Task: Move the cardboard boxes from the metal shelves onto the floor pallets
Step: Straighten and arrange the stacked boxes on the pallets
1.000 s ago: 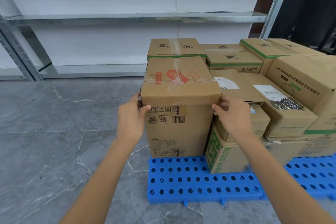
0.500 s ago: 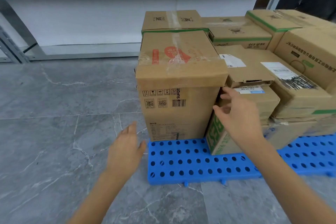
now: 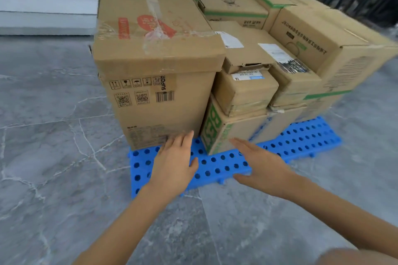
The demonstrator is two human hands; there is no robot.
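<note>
Grey marble floor (image 3: 53,135) carries the blue pallet (image 3: 301,135), with the tall cardboard box (image 3: 159,101) on its front-left corner against a neighbouring box (image 3: 234,133). The left hand (image 3: 174,170) and right hand (image 3: 262,165), which clasped its lid a second ago, now hover low, each grip released.

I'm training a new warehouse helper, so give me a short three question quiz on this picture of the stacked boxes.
1. True or false: the left hand grips the tall SUPOR box.
2. What does the tall SUPOR box stand on? A. a metal shelf. B. the blue pallet. C. the bare floor.
3. Fill the gap: seen from the camera, the box with green lettering stands on the tall SUPOR box's ___ side.

Key: 1. False: it is open and holds nothing. 2. B. 3. Right.
</note>
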